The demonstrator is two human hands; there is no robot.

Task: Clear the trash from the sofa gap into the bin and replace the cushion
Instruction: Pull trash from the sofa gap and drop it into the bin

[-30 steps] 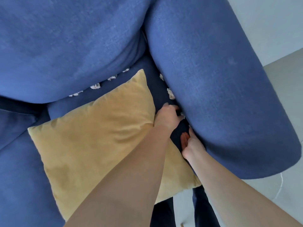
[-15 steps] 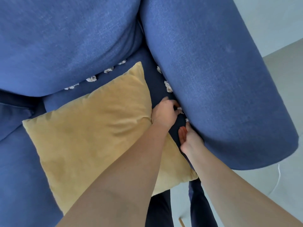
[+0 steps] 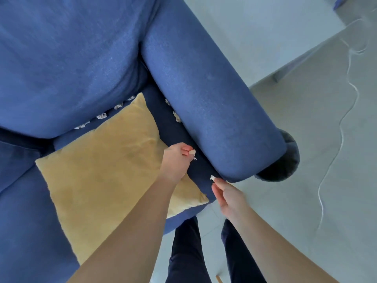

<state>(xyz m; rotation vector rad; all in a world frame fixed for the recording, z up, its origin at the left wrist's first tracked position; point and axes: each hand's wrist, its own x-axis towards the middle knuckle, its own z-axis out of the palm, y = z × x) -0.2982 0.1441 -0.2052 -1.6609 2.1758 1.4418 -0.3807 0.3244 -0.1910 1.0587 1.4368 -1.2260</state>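
Grip: left hand (image 3: 175,162) closed around a small pale scrap (image 3: 192,152) that shows at the fingertips, with a thin shred dangling below; right hand (image 3: 228,196) pinches a second crumpled scrap (image 3: 212,177) between thumb and forefinger, its other fingers loosely extended.

Location of held items: both scraps are lifted clear of the seat, just beside the sofa armrest (image 3: 204,94).

Remaining trash: two paper wads (image 3: 177,117) lodged in the gap along the armrest; a row of further wads (image 3: 102,115) in the gap under the back cushion (image 3: 67,58), some partly hidden.

Cushion: yellow cushion (image 3: 106,166), lying flat on the seat, one corner near the back gap, touching the left forearm; not yet replaced.

Bin: dark round shape (image 3: 285,160) on the floor past the armrest end, mostly hidden; probably the bin, cannot tell for certain.

Step in hand, by judgement: picking from the armrest gap, early in the task. The next move calls for carrying both scraps over the armrest end and releasing them above the bin, keeping the pinch tight, as such light paper drops easily.

Other: white cable (image 3: 346,111) trailing on the floor.

Writing, brands, labels: none legible.
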